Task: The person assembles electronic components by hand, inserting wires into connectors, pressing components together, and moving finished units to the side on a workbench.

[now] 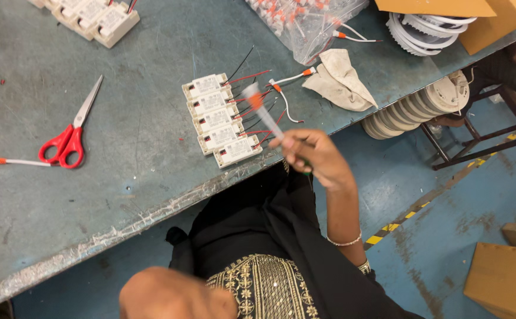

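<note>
Right hand [316, 155], centre of frame, is closed around a white lead with an orange connector [262, 112], blurred, its tip raised over the row of white driver modules [219, 120] on the table [122, 201]. Judgement: steadying the lead before bringing it to a module's red and black wires would serve best. Left hand [175, 295], bottom of frame, is blurred; its grip cannot be determined. Red-handled scissors [69, 139] lie at left.
</note>
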Demonstrator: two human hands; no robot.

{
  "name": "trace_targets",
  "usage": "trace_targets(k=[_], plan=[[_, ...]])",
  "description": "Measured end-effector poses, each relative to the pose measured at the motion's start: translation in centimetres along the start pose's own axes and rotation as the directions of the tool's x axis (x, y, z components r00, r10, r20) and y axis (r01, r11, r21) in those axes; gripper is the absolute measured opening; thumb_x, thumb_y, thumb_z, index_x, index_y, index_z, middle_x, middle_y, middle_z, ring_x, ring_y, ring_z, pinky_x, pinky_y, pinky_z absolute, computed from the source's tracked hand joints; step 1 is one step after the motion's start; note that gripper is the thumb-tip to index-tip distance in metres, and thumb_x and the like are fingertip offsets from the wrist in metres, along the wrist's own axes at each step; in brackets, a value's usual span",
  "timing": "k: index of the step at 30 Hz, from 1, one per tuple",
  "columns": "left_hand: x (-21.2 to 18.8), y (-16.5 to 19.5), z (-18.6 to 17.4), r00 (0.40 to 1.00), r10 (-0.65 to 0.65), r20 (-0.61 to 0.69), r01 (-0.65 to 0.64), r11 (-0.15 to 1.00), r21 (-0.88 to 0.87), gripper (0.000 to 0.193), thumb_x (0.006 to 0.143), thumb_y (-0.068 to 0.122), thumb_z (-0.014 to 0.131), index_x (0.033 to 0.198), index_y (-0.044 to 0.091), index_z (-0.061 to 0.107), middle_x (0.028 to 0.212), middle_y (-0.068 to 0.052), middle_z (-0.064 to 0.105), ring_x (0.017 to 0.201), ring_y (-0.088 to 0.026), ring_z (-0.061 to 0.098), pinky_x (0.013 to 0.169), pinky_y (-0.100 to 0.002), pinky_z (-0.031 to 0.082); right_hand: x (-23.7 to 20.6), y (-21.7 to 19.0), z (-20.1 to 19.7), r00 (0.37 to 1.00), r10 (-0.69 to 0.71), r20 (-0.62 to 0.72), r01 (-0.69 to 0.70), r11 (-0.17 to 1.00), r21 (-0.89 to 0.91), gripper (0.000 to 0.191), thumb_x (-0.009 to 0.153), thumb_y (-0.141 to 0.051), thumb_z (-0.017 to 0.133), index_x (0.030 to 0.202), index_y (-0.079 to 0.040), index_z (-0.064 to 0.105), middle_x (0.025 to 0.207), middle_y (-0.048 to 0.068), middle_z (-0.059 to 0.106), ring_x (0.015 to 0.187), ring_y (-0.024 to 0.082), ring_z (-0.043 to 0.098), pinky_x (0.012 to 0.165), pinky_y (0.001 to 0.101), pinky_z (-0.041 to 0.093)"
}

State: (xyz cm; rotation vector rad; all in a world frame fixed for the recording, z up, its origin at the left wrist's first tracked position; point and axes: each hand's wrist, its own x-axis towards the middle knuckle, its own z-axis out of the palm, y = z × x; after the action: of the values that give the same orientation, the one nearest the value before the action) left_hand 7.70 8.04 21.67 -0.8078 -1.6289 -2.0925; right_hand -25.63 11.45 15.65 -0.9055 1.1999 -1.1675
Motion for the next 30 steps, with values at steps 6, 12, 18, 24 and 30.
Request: trace_targets(k=[6, 12, 18, 24, 30], plan=[[2.0, -4.4, -1.6, 0.752, 0.122, -0.648, 0.568, 0.379, 0.730, 0.042, 0.089, 0.016, 0.073, 0.126, 0.001, 0.064, 0.129, -0.019, 0.064, 0.122, -0.037, 0.061, 0.101, -0.046, 0.048, 0.4, 1.8, 4.1, 0.952, 0.028, 0.305, 0.042, 0.975, -0.218, 0.030, 0.101, -0.030, 0.067, 0.109, -0.001, 0.072, 0.069, -0.005, 0.057, 0.059, 0.002, 0.046, 0.052, 0.0205, 0.037], [-0.1, -7.2, -4.6, 0.571, 0.106, -0.814, 0.689, 0.477, 0.546, 0.022, 0.087, 0.013, 0.078, 0.106, 0.004, 0.074, 0.096, -0.012, 0.075, 0.089, -0.027, 0.073, 0.078, -0.037, 0.056, 1.1, 1.4, 4.7, 0.981, 0.107, 0.160, -0.068, 0.970, -0.232, 0.034, 0.102, -0.032, 0.066, 0.100, 0.002, 0.072, 0.067, -0.003, 0.055, 0.055, 0.002, 0.045, 0.049, 0.0192, 0.032], [-1.4, -7.7, -6.3, 0.279, -0.088, -0.956, 0.711, 0.688, 0.145, 0.011, 0.088, 0.012, 0.077, 0.091, 0.002, 0.078, 0.076, -0.004, 0.077, 0.069, -0.006, 0.067, 0.064, -0.025, 0.053, 1.0, 0.2, 4.8, 0.993, -0.075, 0.090, 0.086, 0.989, -0.124, 0.027, 0.093, -0.017, 0.072, 0.114, 0.000, 0.070, 0.078, -0.003, 0.060, 0.059, 0.001, 0.046, 0.049, 0.0177, 0.032], [-1.2, -8.6, -6.9, 0.239, -0.155, -0.959, 0.705, 0.707, 0.061, 0.011, 0.089, 0.012, 0.076, 0.090, 0.001, 0.078, 0.074, -0.003, 0.076, 0.068, -0.005, 0.067, 0.064, -0.023, 0.053, 2.2, 1.4, 5.9, 0.990, -0.144, 0.002, 0.143, 0.980, -0.137, 0.013, 0.096, -0.006, 0.076, 0.107, 0.001, 0.073, 0.075, -0.002, 0.057, 0.059, 0.001, 0.045, 0.049, 0.0175, 0.031], [-0.2, -9.4, -7.6, 0.306, -0.071, -0.949, 0.556, 0.823, 0.118, 0.017, 0.090, 0.010, 0.074, 0.103, -0.001, 0.075, 0.089, -0.002, 0.078, 0.082, -0.005, 0.072, 0.075, -0.021, 0.058, 3.1, 1.6, 6.3, 0.981, -0.193, -0.033, 0.185, 0.970, -0.158, 0.009, 0.093, -0.004, 0.075, 0.099, 0.003, 0.073, 0.085, 0.000, 0.064, 0.060, 0.002, 0.049, 0.049, 0.0181, 0.033]])
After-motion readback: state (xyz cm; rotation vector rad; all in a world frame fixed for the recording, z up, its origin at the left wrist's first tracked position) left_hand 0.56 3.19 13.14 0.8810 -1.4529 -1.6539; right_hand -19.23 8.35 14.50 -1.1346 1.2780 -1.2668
